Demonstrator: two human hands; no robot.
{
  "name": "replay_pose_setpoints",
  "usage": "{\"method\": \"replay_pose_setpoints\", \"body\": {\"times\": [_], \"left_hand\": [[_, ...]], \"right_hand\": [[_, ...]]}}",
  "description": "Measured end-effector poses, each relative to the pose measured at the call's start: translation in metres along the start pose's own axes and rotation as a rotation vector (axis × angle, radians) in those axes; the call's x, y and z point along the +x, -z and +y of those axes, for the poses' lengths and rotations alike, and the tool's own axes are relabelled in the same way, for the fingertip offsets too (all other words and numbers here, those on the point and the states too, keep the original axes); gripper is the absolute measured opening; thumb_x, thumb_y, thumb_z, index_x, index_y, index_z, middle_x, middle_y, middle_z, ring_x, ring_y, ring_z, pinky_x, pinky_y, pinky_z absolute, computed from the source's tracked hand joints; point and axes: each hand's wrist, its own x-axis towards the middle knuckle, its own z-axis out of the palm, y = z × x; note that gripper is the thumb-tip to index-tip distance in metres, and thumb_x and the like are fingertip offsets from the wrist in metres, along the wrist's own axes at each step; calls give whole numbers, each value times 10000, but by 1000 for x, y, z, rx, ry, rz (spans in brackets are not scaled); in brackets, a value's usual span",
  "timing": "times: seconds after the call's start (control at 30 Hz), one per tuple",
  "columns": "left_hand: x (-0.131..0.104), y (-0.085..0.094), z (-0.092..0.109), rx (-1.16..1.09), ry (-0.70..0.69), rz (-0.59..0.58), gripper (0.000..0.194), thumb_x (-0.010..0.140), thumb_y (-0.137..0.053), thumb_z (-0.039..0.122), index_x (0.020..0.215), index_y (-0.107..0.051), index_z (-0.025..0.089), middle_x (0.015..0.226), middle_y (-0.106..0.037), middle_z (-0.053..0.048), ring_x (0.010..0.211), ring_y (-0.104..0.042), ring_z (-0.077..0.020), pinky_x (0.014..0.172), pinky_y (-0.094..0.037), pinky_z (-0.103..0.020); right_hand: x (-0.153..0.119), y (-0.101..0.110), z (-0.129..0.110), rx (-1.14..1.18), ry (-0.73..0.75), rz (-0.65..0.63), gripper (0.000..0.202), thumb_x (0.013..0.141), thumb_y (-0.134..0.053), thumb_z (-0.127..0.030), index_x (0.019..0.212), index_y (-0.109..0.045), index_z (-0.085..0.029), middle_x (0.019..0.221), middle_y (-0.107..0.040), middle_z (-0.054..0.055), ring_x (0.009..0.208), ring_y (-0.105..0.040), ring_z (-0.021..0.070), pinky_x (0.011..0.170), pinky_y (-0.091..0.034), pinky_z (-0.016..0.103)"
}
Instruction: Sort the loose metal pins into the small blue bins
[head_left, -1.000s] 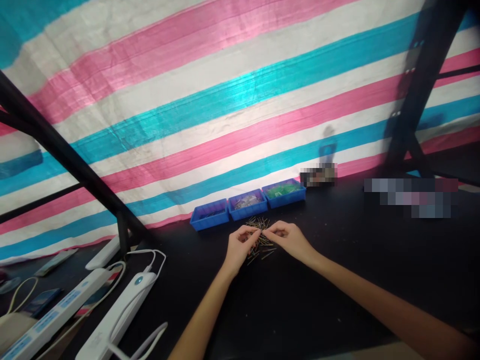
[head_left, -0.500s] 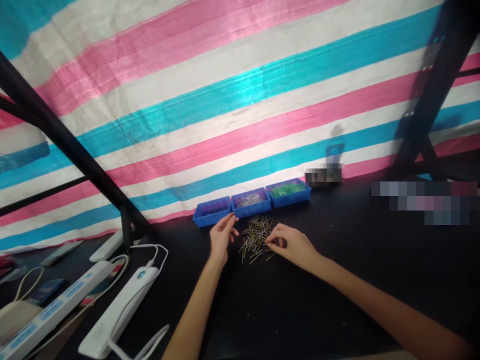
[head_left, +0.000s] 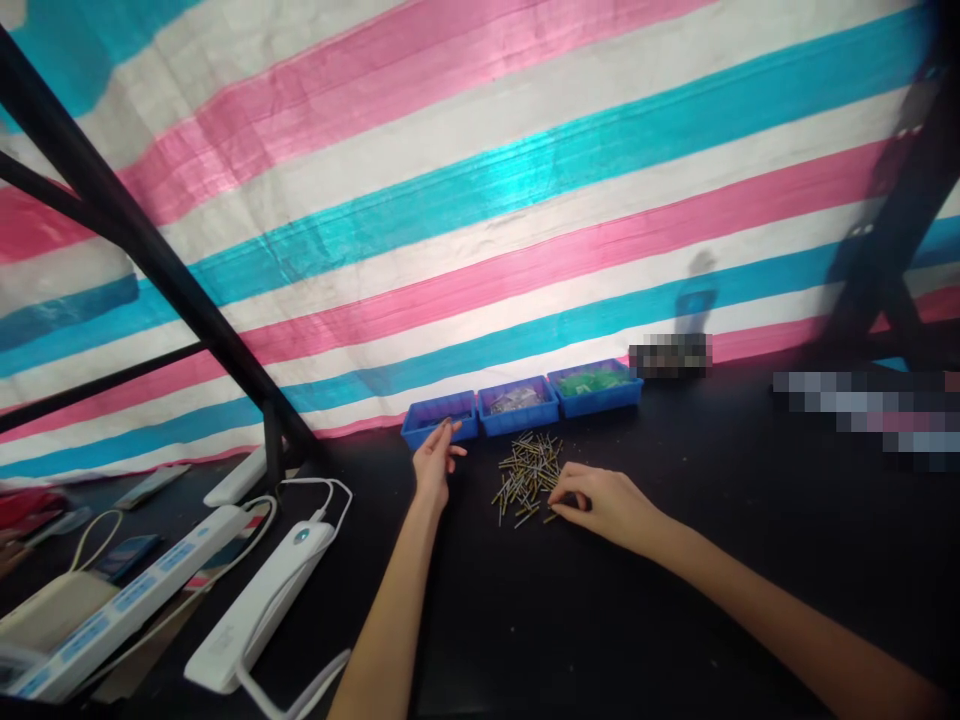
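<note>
centrally, three blue trays stand in a row on a black table (head_left: 480,630), beyond a loose pile of thin metal rods (head_left: 527,480), which is taken as the centre of the clock. the left tray (head_left: 466,429), at ten o'clock, contains slender dark pieces, too dim to identify. the middle tray (head_left: 519,421), at twelve o'clock, holds clear pieces (head_left: 516,399) in a low heap; the right tray (head_left: 600,402), between one and two o'clock, holds green pieces (head_left: 592,382). the rods themselves, silvery and brass-toned, lie crossed at many angles directly on the table.

two areas are masked by coarse blocks and cannot be read: one dark patch (head_left: 670,356) at two o'clock and one paler patch (head_left: 870,405) near three o'clock, the latter cut by the frame edge. part of the left tray's front wall is hidden by fingers. at eight o'clock, a white power strip (head_left: 259,605) carries a looping cable.

the left hand (head_left: 433,468), at nine o'clock, points towards eleven, its fingertips at the left tray's near rim, thumb and forefinger close together and other fingers loosely spread; whether anything lies between them cannot be told. the right hand (head_left: 607,505), between three and four o'clock, lies low with fingers curled, thumb and forefinger converging at the pile's edge; whether they grip a rod cannot be told.
</note>
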Motion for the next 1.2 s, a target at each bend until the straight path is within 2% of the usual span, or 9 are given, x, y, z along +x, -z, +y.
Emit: {"method": "replay_pose_setpoints", "body": {"times": [0.17, 0.33, 0.53, 0.67, 0.83, 0.9, 0.97, 1.07, 1.2], "left_hand": [[6, 6, -1, -61, -8, 28, 374, 706, -633, 282, 1050, -587, 143, 1122, -573, -145, 522, -590, -61, 293, -227, -110], [7, 6, 9, -106, 7, 34, 438, 698, -650, 257, 1108, -542, 145, 1185, -523, -143, 625, -624, -98, 301, -220, -116], [-2, -2, 27, -199, 57, -75, 685, 684, -668, 233, 1278, -333, 174, 1306, -377, -162, 898, -603, -209, 360, -291, -132], [-20, -14, 36, -151, 52, -174, 580, 714, -624, 330, 1232, -404, 190, 1271, -426, -141, 837, -610, -182, 375, -320, -136], [-48, -34, 36, 62, 12, -323, 391, 753, -533, 423, 1055, -563, 178, 990, -600, -95, 557, -539, -80, 377, -309, -153], [-58, -41, 35, 249, -74, -394, 334, 752, -527, 425, 935, -618, 161, 850, -615, -67, 520, -503, -78, 385, -304, -168], [-67, -47, 35, 467, -223, -453, 275, 738, -551, 400, 827, -650, 159, 773, -607, -48, 529, -486, -84, 434, -333, -186], [-78, -52, 36, 727, -436, -534, 204, 754, -542, 345, 786, -669, 189, 791, -593, -34, 580, -490, -96, 534, -377, -209], [-85, -53, 37, 900, -544, -616, 212, 801, -476, 299, 769, -669, 217, 852, -580, -22, 604, -509, -95, 573, -391, -212]], "right_hand": [[-1, 0, -3, -10, 11, -6, 95, 749, -538, -259, 757, -633, -257, 779, -581, -53, 537, -510, 57, 516, -340, 190], [-1, -1, -2, -19, 29, -37, 99, 755, -531, -258, 775, -628, -266, 758, -575, -54, 532, -509, 61, 507, -335, 192], [0, -2, -2, -27, 31, -72, 89, 752, -546, -300, 800, -620, -285, 759, -581, -55, 544, -505, 76, 511, -326, 198], [0, 0, -1, 13, 22, -105, 123, 737, -572, -357, 825, -622, -288, 790, -596, -51, 555, -512, 81, 520, -330, 199], [1, 4, -4, 68, 28, -146, 129, 714, -600, -375, 790, -635, -277, 749, -604, -50, 581, -522, 88, 529, -336, 193], [1, 5, -5, 79, 36, -143, 123, 711, -604, -374, 769, -641, -271, 727, -601, -48, 591, -525, 92, 532, -339, 193], [1, 5, -5, 91, 48, -136, 114, 717, -600, -364, 761, -646, -270, 730, -600, -46, 594, -529, 93, 537, -343, 195], [0, 5, -3, 100, 55, -130, 90, 723, -597, -328, 759, -655, -270, 761, -601, -42, 587, -532, 91, 547, -350, 200], [0, 4, -1, 89, 44, -121, 79, 710, -610, -304, 753, -663, -265, 763, -597, -39, 587, -529, 88, 551, -349, 199]]}}
